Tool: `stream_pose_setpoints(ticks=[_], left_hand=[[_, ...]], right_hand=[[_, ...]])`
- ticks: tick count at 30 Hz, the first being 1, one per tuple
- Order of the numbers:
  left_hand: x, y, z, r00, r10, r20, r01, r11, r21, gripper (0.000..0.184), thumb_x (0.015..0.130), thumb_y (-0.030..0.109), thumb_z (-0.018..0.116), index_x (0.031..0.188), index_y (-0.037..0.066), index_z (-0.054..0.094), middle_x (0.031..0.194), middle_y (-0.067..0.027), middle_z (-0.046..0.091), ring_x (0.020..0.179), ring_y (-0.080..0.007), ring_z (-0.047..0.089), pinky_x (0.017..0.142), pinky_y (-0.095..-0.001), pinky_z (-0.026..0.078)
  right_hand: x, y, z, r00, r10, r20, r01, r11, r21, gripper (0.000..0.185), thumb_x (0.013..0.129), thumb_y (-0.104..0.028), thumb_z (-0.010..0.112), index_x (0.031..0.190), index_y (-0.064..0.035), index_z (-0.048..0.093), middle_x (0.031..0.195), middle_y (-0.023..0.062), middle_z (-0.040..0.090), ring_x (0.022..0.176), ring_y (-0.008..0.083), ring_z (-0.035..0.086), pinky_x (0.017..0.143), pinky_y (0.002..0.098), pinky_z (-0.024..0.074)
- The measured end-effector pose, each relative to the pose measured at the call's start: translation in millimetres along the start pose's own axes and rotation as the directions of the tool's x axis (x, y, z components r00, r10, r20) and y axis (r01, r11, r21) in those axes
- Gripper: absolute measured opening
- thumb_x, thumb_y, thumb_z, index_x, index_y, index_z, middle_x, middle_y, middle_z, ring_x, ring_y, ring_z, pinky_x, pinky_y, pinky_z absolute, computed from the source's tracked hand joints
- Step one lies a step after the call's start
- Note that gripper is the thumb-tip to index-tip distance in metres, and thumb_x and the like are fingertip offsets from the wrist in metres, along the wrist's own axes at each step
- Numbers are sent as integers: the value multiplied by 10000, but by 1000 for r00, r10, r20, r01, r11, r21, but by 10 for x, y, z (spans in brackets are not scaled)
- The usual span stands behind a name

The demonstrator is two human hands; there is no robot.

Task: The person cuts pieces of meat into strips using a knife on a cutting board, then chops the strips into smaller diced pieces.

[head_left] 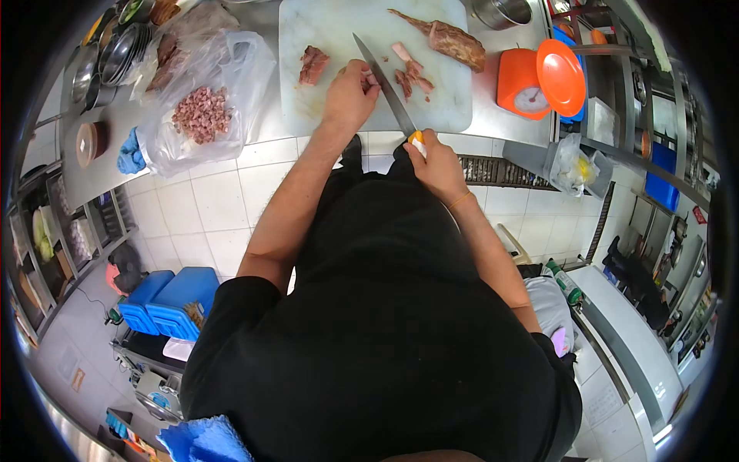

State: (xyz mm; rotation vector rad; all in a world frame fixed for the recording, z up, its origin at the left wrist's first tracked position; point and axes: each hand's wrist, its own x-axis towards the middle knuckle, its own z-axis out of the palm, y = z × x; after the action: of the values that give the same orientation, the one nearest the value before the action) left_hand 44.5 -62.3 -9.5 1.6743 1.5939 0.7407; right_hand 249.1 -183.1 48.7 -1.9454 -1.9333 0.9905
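My right hand [439, 165] is wrapped round the yellow and white handle of a long knife [391, 94]. Its blade points away from me, slanting left over the white cutting board [323, 23]. Close to the blade's left side, my left hand [351, 96] has its fingers curled together; what they press on, perhaps a small pinkish bit, is mostly hidden. On the board, a chunk of dark red meat [313, 65] lies left of that hand. Several cut scraps of meat [413, 73] lie right of the blade. A large browned piece of meat [456, 46] with a narrow end rests at the far right.
A clear plastic bag [250, 73] with diced meat [202, 115] lies left of the board. Beside it are a blue cloth [131, 152] and a lidded tub [91, 145]. An orange scale [523, 85] stands at right, near a metal pot [502, 11].
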Motion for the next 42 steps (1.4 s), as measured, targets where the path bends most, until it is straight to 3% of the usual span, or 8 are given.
stream_pose_setpoints(ticks=[3, 6, 15, 18, 24, 27, 33, 42], left_hand=[[25, -9, 5, 996, -29, -85, 31, 999, 16, 345, 899, 127, 797, 1181, 33, 621, 1054, -180, 723, 921, -323, 758, 795, -431, 602], [31, -2, -58, 998, -23, -53, 20, 998, -61, 301, 914, 115, 778, 1159, 24, 628, 1058, -187, 725, 904, -326, 763, 771, -430, 602], [13, -37, -8, 998, 60, -29, -64, 984, -166, 313, 918, 0, 732, 1213, -8, 627, 1102, -135, 742, 933, -240, 786, 797, -340, 630], [16, -62, 31, 997, 45, -56, -58, 966, -252, 252, 915, -9, 726, 1157, 7, 654, 1079, -128, 732, 928, -231, 783, 789, -336, 629], [39, -25, -2, 997, 75, -37, -76, 997, -29, 143, 894, -2, 738, 1029, 29, 702, 1049, -125, 707, 880, -239, 763, 793, -338, 625], [22, -10, -16, 993, 85, -82, -92, 992, -85, 119, 869, 33, 746, 981, 51, 709, 1007, -139, 700, 865, -299, 744, 782, -409, 606], [42, -87, -30, 990, 104, -97, -98, 993, 70, 196, 875, 83, 794, 1049, 19, 731, 1023, -147, 716, 858, -286, 740, 769, -397, 603], [83, -126, -16, 991, 108, -84, -101, 992, 80, 164, 861, 93, 798, 1007, 35, 752, 957, -123, 722, 861, -290, 741, 775, -406, 601]], right_hand=[[5, -9, -16, 1000, 19, -5, -19, 999, -43, 368, 1044, -336, 651, 1110, 12, 550, 792, 292, 707, 759, 520, 699, 670, 605, 546], [2, -22, -33, 999, 43, -26, -46, 994, -96, 357, 1041, -331, 654, 1114, 4, 553, 787, 282, 710, 750, 508, 704, 657, 601, 547], [2, -84, -89, 1000, 18, -10, -20, 966, -259, 339, 1029, -318, 655, 1128, -9, 555, 807, 240, 730, 752, 461, 724, 671, 565, 568], [3, -69, -108, 1000, 13, -11, -15, 961, -274, 337, 1030, -317, 656, 1126, -10, 556, 812, 236, 733, 752, 456, 726, 672, 562, 568], [-13, -67, -139, 1000, -5, -30, -4, 962, -275, 338, 1033, -325, 658, 1122, -17, 554, 796, 238, 725, 742, 461, 721, 660, 564, 562], [-15, -121, -215, 999, -19, -35, 8, 959, -283, 360, 1044, -352, 652, 1122, -16, 546, 782, 246, 714, 732, 479, 710, 648, 572, 551], [18, -177, -311, 998, -60, 8, 59, 934, -353, 340, 1041, -326, 651, 1133, -19, 538, 790, 226, 721, 722, 451, 718, 645, 550, 567], [92, -208, -305, 996, 2, 94, 39, 901, -432, 322, 1052, -296, 616, 1179, -15, 522, 814, 207, 743, 744, 413, 745, 660, 532, 593]])
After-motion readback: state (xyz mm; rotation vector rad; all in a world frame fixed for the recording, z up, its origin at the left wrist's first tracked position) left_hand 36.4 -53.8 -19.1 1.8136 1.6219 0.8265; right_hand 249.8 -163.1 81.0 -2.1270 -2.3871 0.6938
